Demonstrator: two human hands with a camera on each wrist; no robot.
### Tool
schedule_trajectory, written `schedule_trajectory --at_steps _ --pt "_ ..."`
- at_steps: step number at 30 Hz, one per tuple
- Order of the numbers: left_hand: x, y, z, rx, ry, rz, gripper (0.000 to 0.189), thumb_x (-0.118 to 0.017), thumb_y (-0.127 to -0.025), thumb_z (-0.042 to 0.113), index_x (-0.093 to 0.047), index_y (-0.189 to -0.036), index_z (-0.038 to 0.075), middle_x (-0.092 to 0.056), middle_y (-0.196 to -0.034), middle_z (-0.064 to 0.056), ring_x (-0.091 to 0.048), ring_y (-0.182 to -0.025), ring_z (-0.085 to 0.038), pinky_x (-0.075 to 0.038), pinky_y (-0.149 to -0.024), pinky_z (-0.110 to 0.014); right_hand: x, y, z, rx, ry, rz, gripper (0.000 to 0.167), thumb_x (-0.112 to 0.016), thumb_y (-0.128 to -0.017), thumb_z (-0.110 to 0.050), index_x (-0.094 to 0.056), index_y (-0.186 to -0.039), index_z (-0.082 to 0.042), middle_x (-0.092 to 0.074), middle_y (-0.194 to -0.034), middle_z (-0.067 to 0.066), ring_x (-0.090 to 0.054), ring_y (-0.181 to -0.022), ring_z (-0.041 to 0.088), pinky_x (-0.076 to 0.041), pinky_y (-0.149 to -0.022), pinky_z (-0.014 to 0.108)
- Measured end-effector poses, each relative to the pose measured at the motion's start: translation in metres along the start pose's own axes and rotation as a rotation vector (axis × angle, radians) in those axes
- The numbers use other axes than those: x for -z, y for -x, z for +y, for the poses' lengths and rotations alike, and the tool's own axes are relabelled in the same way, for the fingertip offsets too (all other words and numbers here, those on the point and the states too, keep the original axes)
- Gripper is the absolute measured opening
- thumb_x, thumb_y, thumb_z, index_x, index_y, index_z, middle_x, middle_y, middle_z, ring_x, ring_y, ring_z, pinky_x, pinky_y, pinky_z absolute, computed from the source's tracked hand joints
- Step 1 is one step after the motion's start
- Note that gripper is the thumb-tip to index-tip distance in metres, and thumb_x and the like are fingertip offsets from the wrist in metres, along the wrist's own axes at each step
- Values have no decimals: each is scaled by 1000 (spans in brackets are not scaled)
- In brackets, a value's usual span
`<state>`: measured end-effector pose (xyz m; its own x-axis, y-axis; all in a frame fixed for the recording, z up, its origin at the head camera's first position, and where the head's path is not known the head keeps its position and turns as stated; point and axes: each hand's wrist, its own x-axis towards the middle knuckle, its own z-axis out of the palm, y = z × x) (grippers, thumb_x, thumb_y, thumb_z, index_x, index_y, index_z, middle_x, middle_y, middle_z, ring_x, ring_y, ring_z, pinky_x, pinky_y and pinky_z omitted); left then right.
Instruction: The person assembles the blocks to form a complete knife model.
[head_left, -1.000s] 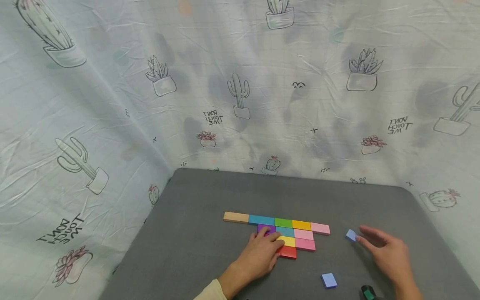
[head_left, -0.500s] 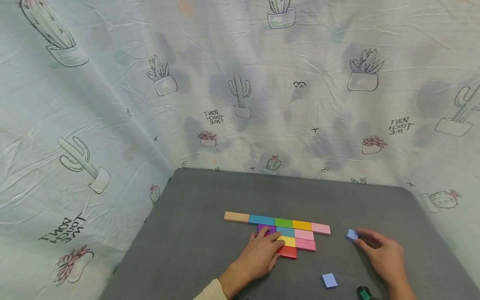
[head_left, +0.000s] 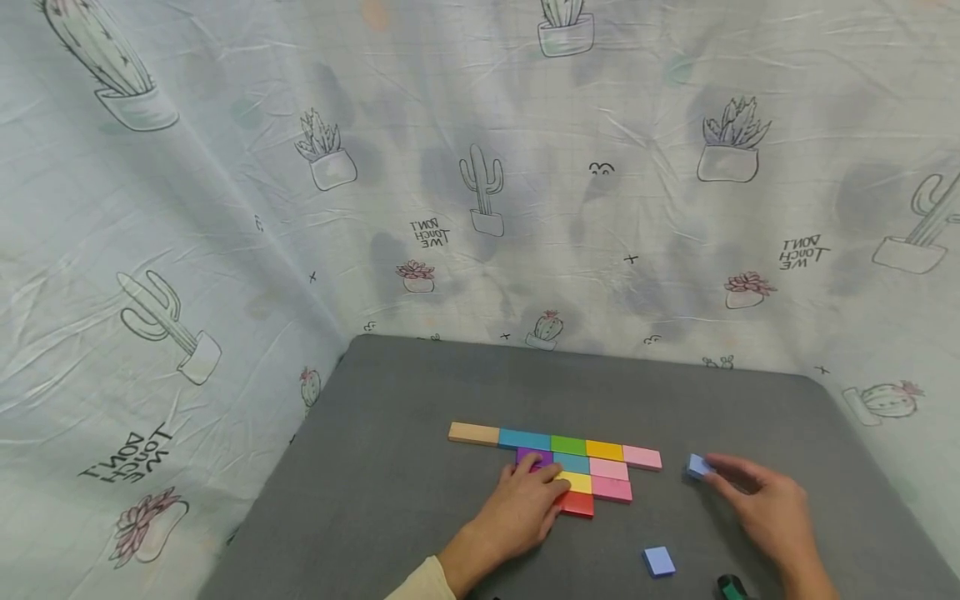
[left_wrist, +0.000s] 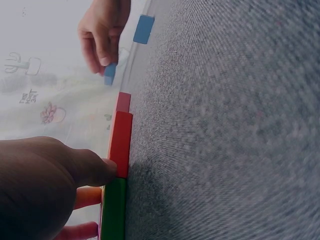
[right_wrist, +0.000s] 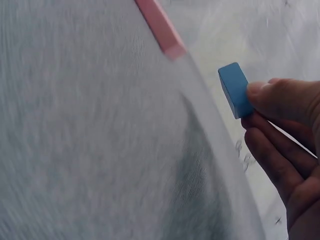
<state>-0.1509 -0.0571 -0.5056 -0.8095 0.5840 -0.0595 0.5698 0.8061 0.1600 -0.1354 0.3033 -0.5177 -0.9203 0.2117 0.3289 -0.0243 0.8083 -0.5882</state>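
My right hand point(head_left: 768, 508) pinches a small light-blue block point(head_left: 699, 467) between thumb and fingers. In the right wrist view this block point(right_wrist: 235, 90) is held above the grey surface. My left hand point(head_left: 517, 508) rests on a flat layout of coloured blocks, its fingers over the purple block point(head_left: 536, 456) and the yellow block point(head_left: 574, 482). Seen from the left wrist, the thumb touches the red block point(left_wrist: 121, 142), beside a green block point(left_wrist: 114, 210). The palm hides part of the layout in the head view. A second light-blue block point(head_left: 659, 562) lies loose nearer the front.
Along the layout's far side runs a row from a tan block point(head_left: 473, 433) to a pale pink block point(head_left: 642, 457). A black and green object point(head_left: 731, 587) is cut off at the bottom edge. Cactus-printed cloth point(head_left: 525, 167) hangs behind the grey tabletop point(head_left: 360, 500).
The right hand, with the light-blue block, has shifted slightly left toward the layout, and the block has turned a little. My left hand stays in place on the blocks.
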Motion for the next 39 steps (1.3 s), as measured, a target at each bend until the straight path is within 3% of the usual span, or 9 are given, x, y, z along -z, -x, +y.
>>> schedule_trajectory --at_steps 6,10,13,14,17,28,39 --pt "0 -1 0 6 0 -3 36 -72 -106 40 -72 -142 37 -62 -156 13 -50 -148 -23 -55 -111 -63 -3 -1 -22 120 -35 -60 28 -95 -82 -7 -87 -108 -14 -85 -102 7 -70 -92 -9 -47 -78 0" --pt "0 -1 0 12 3 -14 36 -72 -106 40 -72 -143 37 -61 -156 13 -49 -149 -23 -55 -112 -63 -8 -1 -34 154 -21 -145 29 -93 -85 -7 -86 -112 -16 -85 -107 4 -80 -99 19 -66 -87 31" --pt "1 0 1 11 3 -17 37 -72 -106 40 -72 -143 38 -61 -156 14 -49 -149 -23 -55 -112 -63 -11 -1 -41 164 -34 -215 29 -91 -88 -7 -85 -116 -14 -84 -111 6 -79 -106 34 -63 -93 58" --pt "1 0 1 10 4 -16 37 -72 -106 40 -72 -143 38 -61 -156 13 -49 -149 -23 -55 -112 -63 -11 -1 -43 170 -36 -233 30 -90 -89 -6 -85 -118 -14 -84 -112 6 -78 -107 36 -63 -93 61" --pt "0 0 1 4 6 -15 37 -72 -106 40 -71 -143 37 -61 -156 13 -49 -149 -23 -55 -112 -63 -14 -4 -48 199 -32 -263 31 -89 -89 -5 -84 -119 -14 -84 -112 4 -78 -108 34 -62 -94 61" --pt "-2 1 -1 -6 10 -2 38 -73 -105 39 -72 -143 36 -62 -157 12 -49 -149 -24 -55 -111 -64 -29 -13 -45 340 -2 -321 31 -93 -84 -4 -86 -111 -17 -84 -109 -2 -79 -98 21 -67 -85 47" --pt "0 0 -1 0 16 -13 37 -73 -105 39 -71 -143 37 -61 -157 13 -49 -149 -23 -55 -111 -65 -34 -14 -44 365 46 -367 31 -91 -86 -5 -85 -115 -15 -84 -113 -1 -79 -104 23 -66 -90 49"
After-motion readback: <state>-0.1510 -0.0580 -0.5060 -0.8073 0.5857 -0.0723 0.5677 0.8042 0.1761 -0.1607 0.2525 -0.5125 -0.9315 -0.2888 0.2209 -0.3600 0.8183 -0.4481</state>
